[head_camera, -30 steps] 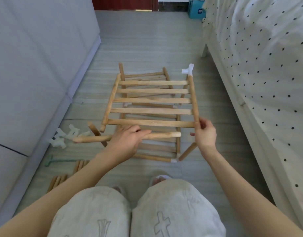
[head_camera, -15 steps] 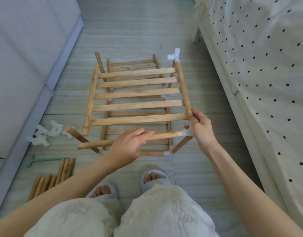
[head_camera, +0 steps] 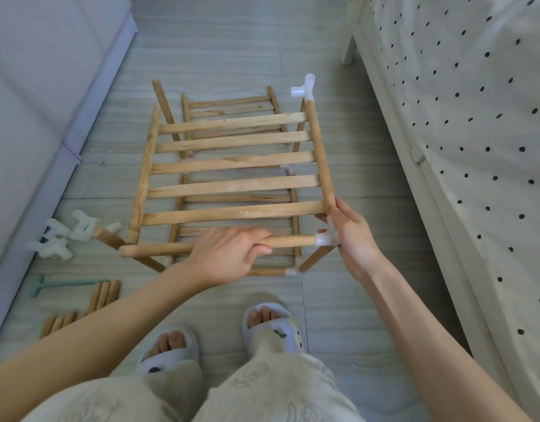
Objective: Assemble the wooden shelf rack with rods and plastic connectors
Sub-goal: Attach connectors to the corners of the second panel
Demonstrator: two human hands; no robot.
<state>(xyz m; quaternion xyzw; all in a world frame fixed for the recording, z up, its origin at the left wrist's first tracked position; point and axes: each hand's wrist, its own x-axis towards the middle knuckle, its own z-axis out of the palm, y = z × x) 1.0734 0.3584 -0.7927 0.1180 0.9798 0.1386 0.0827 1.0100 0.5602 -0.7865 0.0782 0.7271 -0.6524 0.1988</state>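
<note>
A partly built wooden shelf rack (head_camera: 232, 161) stands on the floor in front of me, its top slatted panel tilted toward me. My left hand (head_camera: 229, 254) is closed around a loose wooden rod (head_camera: 159, 248) lying across the near edge. The rod's right end sits in a white plastic connector (head_camera: 323, 239) at the near right corner, which my right hand (head_camera: 351, 236) grips. Another white connector (head_camera: 303, 88) caps the far right corner. A lower slatted panel shows under the top one.
Several white connectors (head_camera: 61, 236) lie on the floor at left by a grey cabinet (head_camera: 34, 102). Spare rods (head_camera: 88, 306) and a green tool (head_camera: 58, 283) lie near my left foot. A bed with a dotted cover (head_camera: 476, 147) runs along the right.
The rod's right end has gone into the near right connector, and my right hand has shifted down onto that connector. The view has tipped down, showing my feet.
</note>
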